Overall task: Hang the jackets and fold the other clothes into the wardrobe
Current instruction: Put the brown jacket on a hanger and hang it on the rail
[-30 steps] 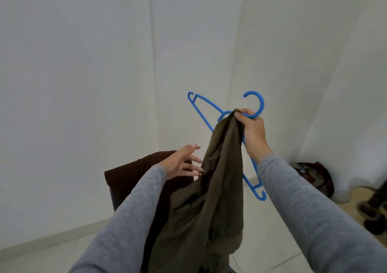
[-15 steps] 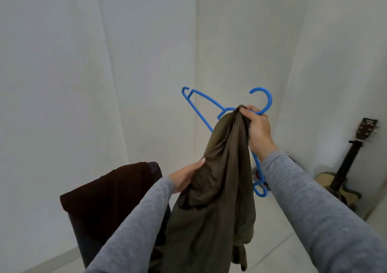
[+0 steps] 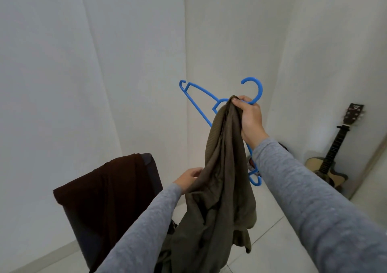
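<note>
An olive-green jacket hangs bunched in front of me. My right hand grips its collar together with the neck of a blue plastic hanger, which tilts up to the left; its hook curls above my fingers. The hanger's lower end pokes out below my right sleeve. My left hand reaches into the jacket's left side at mid height, its fingers hidden in the fabric. A dark brown garment is draped over a chair back at lower left.
White walls meet in a corner straight ahead. A dark chair stands at lower left on a pale tiled floor. An acoustic guitar leans against the right wall.
The view has swung right, bringing the guitar in. My left hand has moved from open beside the jacket into its folds. My right hand keeps the same hold.
</note>
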Demonstrator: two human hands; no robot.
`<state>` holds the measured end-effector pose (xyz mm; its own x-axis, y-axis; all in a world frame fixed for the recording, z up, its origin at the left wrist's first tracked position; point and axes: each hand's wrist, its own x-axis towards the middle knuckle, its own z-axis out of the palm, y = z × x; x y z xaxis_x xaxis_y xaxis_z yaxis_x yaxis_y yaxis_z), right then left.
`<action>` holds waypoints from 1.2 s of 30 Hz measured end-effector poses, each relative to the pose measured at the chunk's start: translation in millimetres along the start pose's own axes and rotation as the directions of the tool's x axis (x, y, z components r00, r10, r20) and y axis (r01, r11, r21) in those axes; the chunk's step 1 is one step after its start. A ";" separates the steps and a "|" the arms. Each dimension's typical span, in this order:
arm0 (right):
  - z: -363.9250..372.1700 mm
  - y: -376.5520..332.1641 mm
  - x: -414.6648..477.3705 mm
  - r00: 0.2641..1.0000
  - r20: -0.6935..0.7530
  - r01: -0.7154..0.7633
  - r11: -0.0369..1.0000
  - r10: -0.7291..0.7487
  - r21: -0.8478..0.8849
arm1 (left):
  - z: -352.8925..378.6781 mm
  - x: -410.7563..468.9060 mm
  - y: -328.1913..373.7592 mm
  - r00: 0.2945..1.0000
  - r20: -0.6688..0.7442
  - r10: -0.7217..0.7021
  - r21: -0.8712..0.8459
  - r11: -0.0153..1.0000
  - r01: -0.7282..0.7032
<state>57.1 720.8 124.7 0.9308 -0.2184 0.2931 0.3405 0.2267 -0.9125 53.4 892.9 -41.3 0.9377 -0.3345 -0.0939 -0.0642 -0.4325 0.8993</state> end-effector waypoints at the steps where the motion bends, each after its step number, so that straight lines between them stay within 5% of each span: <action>1: -0.3 2.0 -1.3 1.000 -0.013 0.000 1.000 0.000 -0.011 | -5.0 2.3 -6.5 0.997 -0.078 0.018 0.031 0.999 -0.016; 4: -7.3 10.3 -3.5 0.996 -0.078 0.022 0.993 -0.032 -0.119 | -31.9 3.9 -11.0 0.949 -0.302 0.092 0.097 0.993 -0.065; 7: -19.9 23.6 -4.0 0.997 -0.057 0.027 0.908 -0.056 -0.417 | -72.4 -4.7 16.4 0.857 -0.481 0.185 0.060 0.982 -0.179; 11: -27.4 54.3 -11.9 0.998 0.065 0.028 0.741 0.022 -0.671 | -112.0 -20.2 71.5 0.865 -0.358 0.351 0.249 0.929 -0.274; 17: -4.6 82.6 -28.6 0.974 0.210 0.025 0.874 0.089 -0.485 | -140.6 -35.7 116.5 0.830 -0.349 0.436 0.195 0.900 -0.390; 23: 46.7 78.5 -44.0 0.876 0.475 0.058 0.964 0.076 -0.261 | -144.6 -45.7 129.7 0.887 -0.248 0.389 0.150 0.920 -0.362; 30: 90.1 78.3 -45.8 0.959 0.273 0.023 0.942 0.074 -0.335 | -162.0 -69.2 109.4 0.864 -0.373 0.337 0.167 0.941 -0.294; 33: 104.4 77.4 -44.3 0.986 0.151 -0.009 0.929 0.070 -0.371 | -160.5 -84.4 68.7 0.819 -0.509 0.265 0.177 0.963 -0.202; 36: 118.6 71.6 -45.4 0.986 0.144 -0.020 0.920 0.083 -0.391 | -153.4 -96.7 23.2 0.857 -0.488 0.167 0.254 0.966 -0.044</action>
<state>55.0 859.5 80.0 0.9653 -0.0594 0.2543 0.2424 -0.1585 -0.9571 13.6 1043.7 54.1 0.9593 0.0496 0.2779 -0.1897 -0.6159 0.7647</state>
